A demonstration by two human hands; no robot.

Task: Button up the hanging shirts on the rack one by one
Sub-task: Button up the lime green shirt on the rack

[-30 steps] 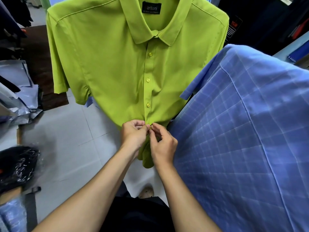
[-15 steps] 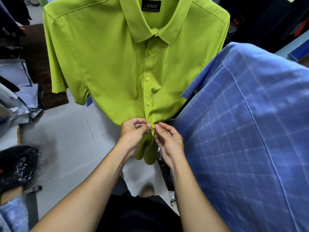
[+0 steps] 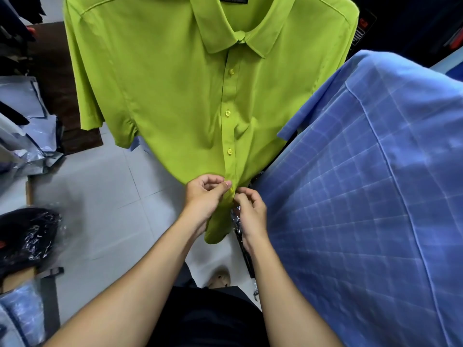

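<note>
Head view: the lime-green shirt (image 3: 175, 96) placket is pinched at its lowest button (image 3: 231, 189) by left hand (image 3: 204, 196) and right hand (image 3: 250, 211), fingers curled.

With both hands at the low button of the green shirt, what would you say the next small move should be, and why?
Probably work that button fully through its hole, then let go. The left hand and right hand both pinch the placket of the green shirt around it, while the three buttons above already look fastened. Whether this one is fully through is unclear.
</note>
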